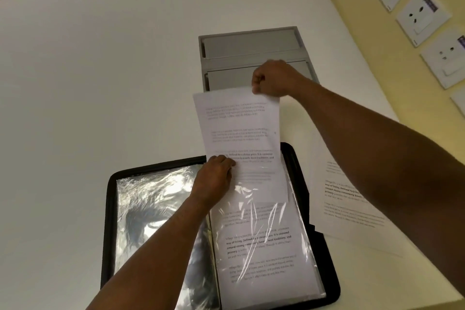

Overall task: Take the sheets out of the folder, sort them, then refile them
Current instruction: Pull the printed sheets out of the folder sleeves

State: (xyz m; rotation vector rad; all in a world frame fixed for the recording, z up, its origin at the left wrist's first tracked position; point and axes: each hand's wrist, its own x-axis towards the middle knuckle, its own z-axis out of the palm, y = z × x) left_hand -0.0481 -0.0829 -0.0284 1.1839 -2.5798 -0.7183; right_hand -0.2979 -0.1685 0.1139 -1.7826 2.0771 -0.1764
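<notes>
Head view: right hand (273,78) fingers pinch the white printed sheet (239,131), half out of the black folder's (110,209) clear plastic sleeve (264,246); left hand (214,178) fingers press the sleeve's mouth. Removal step; next, draw it free.

Before you, the plain white tabletop (100,70) carries three things: an open black zip-edged folder with clear plastic sleeves (110,209) nearest you, a grey two-tier tray (251,43) beyond it, and a loose printed white sheet (337,209) just right of the folder.
</notes>
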